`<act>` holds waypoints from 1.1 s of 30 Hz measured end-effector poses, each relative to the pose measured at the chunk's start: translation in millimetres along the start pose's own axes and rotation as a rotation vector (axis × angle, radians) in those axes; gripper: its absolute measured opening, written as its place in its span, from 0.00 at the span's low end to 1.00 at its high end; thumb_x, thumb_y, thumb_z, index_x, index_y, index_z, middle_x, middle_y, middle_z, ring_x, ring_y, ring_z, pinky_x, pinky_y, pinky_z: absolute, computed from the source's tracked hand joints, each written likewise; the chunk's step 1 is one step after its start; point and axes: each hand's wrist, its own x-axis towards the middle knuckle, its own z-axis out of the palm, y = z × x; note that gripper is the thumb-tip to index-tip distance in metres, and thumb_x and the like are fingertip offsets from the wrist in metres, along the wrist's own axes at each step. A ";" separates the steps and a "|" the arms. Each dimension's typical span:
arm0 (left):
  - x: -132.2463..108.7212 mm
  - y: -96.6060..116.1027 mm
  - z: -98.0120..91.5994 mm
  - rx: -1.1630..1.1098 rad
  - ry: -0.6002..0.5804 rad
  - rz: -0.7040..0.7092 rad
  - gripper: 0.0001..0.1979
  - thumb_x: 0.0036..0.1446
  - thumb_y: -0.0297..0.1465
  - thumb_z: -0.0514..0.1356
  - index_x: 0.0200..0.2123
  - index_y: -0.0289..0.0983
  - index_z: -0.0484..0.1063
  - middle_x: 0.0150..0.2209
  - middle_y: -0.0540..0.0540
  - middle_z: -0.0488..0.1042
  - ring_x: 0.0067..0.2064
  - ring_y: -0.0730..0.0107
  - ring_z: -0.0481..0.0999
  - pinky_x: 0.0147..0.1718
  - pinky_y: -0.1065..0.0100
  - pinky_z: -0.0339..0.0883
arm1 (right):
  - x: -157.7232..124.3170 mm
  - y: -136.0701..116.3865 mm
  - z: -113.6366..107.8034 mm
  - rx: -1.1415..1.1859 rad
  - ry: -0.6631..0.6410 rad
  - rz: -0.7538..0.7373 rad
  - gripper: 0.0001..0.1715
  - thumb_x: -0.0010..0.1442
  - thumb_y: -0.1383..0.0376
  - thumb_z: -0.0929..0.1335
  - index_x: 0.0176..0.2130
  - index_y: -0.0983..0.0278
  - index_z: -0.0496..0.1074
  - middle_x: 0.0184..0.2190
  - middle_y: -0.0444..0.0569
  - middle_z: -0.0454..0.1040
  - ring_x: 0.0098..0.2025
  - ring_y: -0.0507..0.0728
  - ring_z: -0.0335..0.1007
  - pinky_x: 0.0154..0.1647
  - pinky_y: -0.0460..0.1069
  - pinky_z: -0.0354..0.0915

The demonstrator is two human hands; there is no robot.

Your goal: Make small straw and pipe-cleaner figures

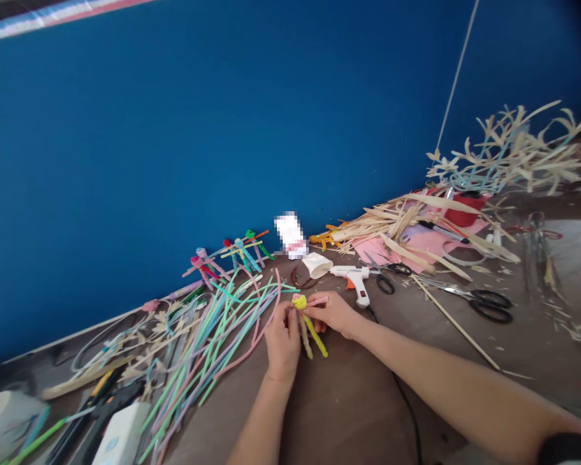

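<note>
Both my hands meet over the brown table near its middle. My left hand and my right hand pinch a small yellow pipe-cleaner figure with a coiled yellow top and two yellow strands hanging down. A pink strand pokes out toward the right hand's fingers. A heap of pastel pipe cleaners lies just left of my hands.
Several finished pipe-cleaner figures lean on the blue wall. A white glue gun, two pairs of black scissors, a long wooden stick and a pile of dried leaf strips lie to the right. White boxes sit bottom left.
</note>
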 end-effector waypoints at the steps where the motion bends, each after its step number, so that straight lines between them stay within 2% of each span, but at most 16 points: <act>1: 0.1 0.1 -0.3 0.022 -0.007 0.005 0.04 0.52 0.29 0.52 0.33 0.40 0.64 0.28 0.49 0.66 0.29 0.69 0.64 0.31 0.71 0.56 | -0.1 -0.2 0.1 0.006 -0.001 0.004 0.14 0.44 0.58 0.68 0.27 0.67 0.68 0.11 0.39 0.64 0.13 0.47 0.61 0.11 0.40 0.55; 10: -0.5 1.4 -0.4 0.008 0.023 0.027 0.03 0.53 0.31 0.51 0.31 0.40 0.63 0.25 0.50 0.63 0.26 0.70 0.61 0.29 0.71 0.55 | -1.5 -3.2 3.3 0.119 -0.007 0.062 0.15 0.43 0.58 0.69 0.29 0.66 0.67 0.14 0.39 0.66 0.13 0.47 0.63 0.10 0.40 0.56; 15: -0.1 -3.1 -0.4 0.077 0.001 0.033 0.04 0.53 0.31 0.50 0.33 0.39 0.62 0.28 0.48 0.65 0.28 0.69 0.63 0.31 0.69 0.57 | -1.0 -1.7 3.8 0.113 -0.008 0.038 0.16 0.44 0.57 0.68 0.29 0.67 0.67 0.15 0.40 0.66 0.13 0.46 0.62 0.11 0.39 0.56; 21: 0.4 -6.1 -0.3 0.162 -0.042 0.115 0.07 0.54 0.30 0.48 0.33 0.36 0.64 0.29 0.47 0.68 0.30 0.70 0.67 0.31 0.68 0.60 | -0.3 -3.2 3.5 0.106 0.019 0.053 0.17 0.42 0.56 0.68 0.28 0.68 0.65 0.12 0.38 0.64 0.12 0.46 0.61 0.10 0.39 0.56; 27: -3.4 -2.0 0.5 0.136 0.072 0.133 0.08 0.52 0.30 0.51 0.37 0.35 0.62 0.27 0.49 0.65 0.25 0.73 0.65 0.25 0.71 0.60 | -0.5 -2.4 3.7 0.075 0.021 -0.004 0.14 0.45 0.59 0.67 0.28 0.67 0.67 0.12 0.38 0.64 0.12 0.46 0.61 0.11 0.39 0.56; 30: -3.9 3.4 -0.4 0.206 0.148 0.244 0.10 0.50 0.29 0.54 0.38 0.35 0.63 0.33 0.45 0.65 0.29 0.72 0.65 0.27 0.69 0.61 | 0.0 -0.9 3.5 0.054 0.016 -0.016 0.11 0.46 0.60 0.67 0.28 0.67 0.67 0.12 0.38 0.64 0.12 0.46 0.61 0.11 0.39 0.56; 33: -3.1 7.9 -1.1 0.255 0.172 0.332 0.11 0.49 0.27 0.55 0.38 0.35 0.63 0.38 0.42 0.63 0.33 0.69 0.66 0.29 0.68 0.61 | 0.4 0.0 3.5 0.051 0.005 -0.018 0.11 0.46 0.61 0.67 0.28 0.67 0.67 0.12 0.38 0.64 0.12 0.46 0.60 0.11 0.39 0.56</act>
